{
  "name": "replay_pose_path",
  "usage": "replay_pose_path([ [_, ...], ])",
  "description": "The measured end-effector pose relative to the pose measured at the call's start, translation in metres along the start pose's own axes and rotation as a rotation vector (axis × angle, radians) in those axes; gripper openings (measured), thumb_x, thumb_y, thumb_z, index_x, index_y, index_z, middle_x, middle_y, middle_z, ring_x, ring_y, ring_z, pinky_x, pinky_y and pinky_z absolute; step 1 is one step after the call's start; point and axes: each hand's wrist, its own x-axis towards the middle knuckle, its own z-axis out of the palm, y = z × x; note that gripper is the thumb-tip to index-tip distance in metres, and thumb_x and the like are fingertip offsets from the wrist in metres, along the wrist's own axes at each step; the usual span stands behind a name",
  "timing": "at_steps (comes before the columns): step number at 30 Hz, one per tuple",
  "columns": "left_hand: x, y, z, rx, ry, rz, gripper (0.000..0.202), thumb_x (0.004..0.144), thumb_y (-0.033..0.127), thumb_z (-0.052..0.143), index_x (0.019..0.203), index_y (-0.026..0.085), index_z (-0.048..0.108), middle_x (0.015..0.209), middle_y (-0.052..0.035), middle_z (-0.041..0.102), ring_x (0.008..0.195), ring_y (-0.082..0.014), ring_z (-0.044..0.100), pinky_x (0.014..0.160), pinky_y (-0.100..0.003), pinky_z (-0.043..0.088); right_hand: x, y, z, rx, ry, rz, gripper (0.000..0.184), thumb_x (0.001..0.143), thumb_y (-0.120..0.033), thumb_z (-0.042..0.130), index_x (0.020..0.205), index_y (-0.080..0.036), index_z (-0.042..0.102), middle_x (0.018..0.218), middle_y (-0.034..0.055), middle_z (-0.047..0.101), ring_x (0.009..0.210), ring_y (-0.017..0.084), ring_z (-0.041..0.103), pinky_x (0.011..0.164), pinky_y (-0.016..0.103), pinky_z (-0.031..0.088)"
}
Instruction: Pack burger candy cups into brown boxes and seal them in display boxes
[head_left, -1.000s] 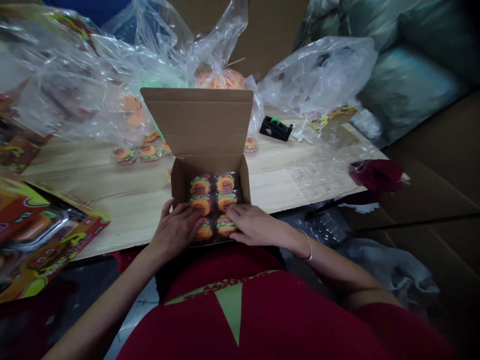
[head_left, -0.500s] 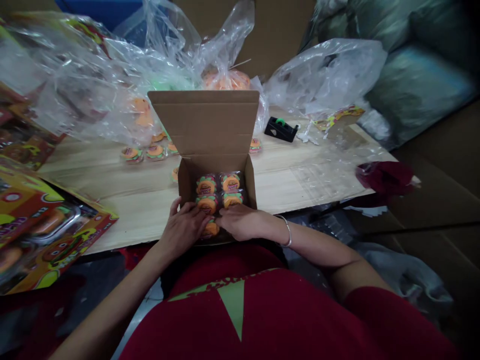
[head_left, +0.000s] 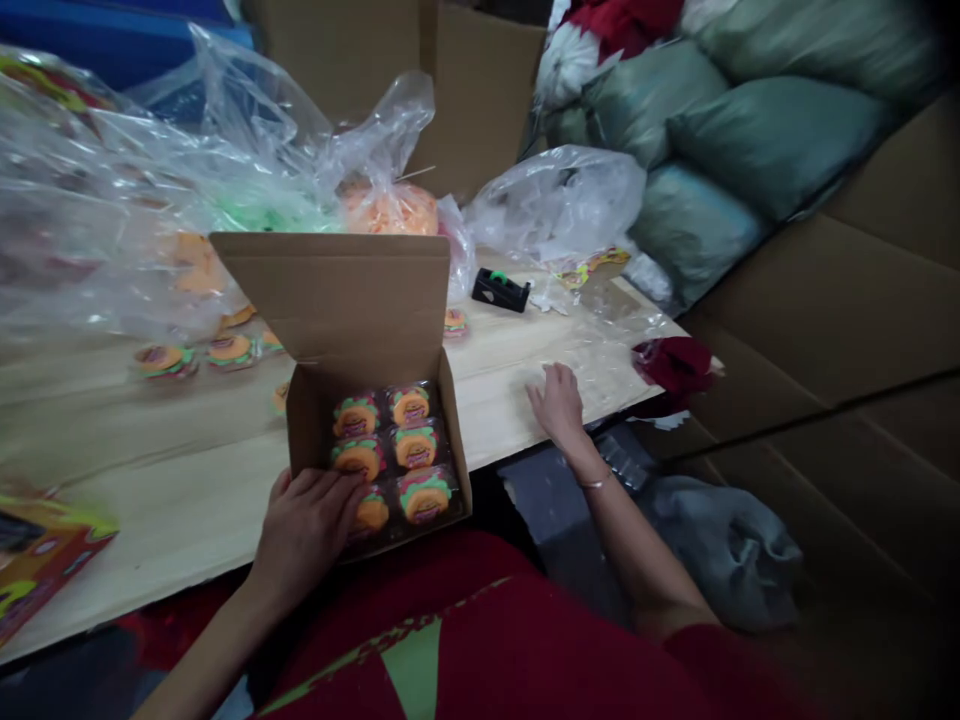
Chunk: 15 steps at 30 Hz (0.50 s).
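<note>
- Left hand (head_left: 311,520): we're resting bent fingers over the near-left corner of the box (head_left: 453,430), tips at the nearest left toy burger; whether we're gripping, we can't tell.
- Right hand (head_left: 559,402): we're holding it over the worktop (head_left: 187,480), right of the box, fingers loosely curled and apart, nothing visibly in hold; contact below, can't tell.
- Box is standing right in front of us, lid flap (head_left: 345,310) leaning up and back, six toy burgers (head_left: 416,448) sitting inside, two columns of three.
- Risk: pressing hard on that corner, we could be tipping the box; its near side seems to be sitting at or past the worktop's near edge. Our body is hiding the exact line.
- Risk: thin clear plastic (head_left: 611,365) is lying just beside the right hand; sweeping low, we could be snagging it.
- Room: we're seeing bare worktop left and right of the box. Loose burgers (head_left: 229,350) are limiting far left, tape dispenser (head_left: 499,291) far right; plastic bags (head_left: 562,205) are crowding the back, dark red cloth (head_left: 675,373) is hanging at the right end.
</note>
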Motion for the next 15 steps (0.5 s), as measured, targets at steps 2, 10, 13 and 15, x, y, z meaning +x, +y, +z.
replay_pose_path([
  [2,0.0,-0.001,0.002,-0.036,0.048,0.009,0.022,0.098,0.032,0.049,0.1,0.023,0.069,0.093,-0.0054,0.075,0.082,-0.0267,0.063,0.08,-0.044,0.039,0.001,0.032,0.012,-0.163,-0.077,0.06,0.019,0.091,-0.015,0.048,0.1,-0.008,0.064,0.107,0.0205,0.063,0.108,0.03,0.05,0.091,0.045,0.045],
  [10,0.009,0.014,-0.012,-0.106,0.259,-0.081,0.012,0.091,0.026,0.061,0.102,0.029,0.063,0.096,-0.0034,0.074,0.099,-0.0289,0.066,0.094,-0.052,0.044,-0.041,-0.017,-0.022,-0.033,0.059,-0.209,0.023,0.097,-0.015,0.047,0.105,-0.012,0.069,0.11,0.0159,0.067,0.106,0.025,0.058,0.095,0.039,0.047],
  [13,0.031,0.031,-0.023,-0.462,0.185,-0.158,0.022,0.091,0.031,0.061,0.113,0.028,0.061,0.108,-0.0049,0.07,0.097,-0.0244,0.068,0.08,-0.039,0.055,-0.061,-0.058,-0.048,0.118,0.151,-0.406,0.022,0.096,-0.014,0.051,0.109,-0.014,0.069,0.11,0.015,0.069,0.101,0.024,0.062,0.091,0.038,0.051],
  [15,0.051,0.044,-0.03,-0.729,0.106,-0.245,0.04,0.091,0.036,0.059,0.13,0.026,0.053,0.123,-0.0082,0.066,0.103,-0.0244,0.067,0.084,-0.039,0.057,-0.074,-0.079,-0.057,0.2,0.181,-0.544,0.023,0.095,-0.011,0.053,0.111,-0.016,0.069,0.109,0.0136,0.071,0.097,0.022,0.065,0.084,0.036,0.054],
])
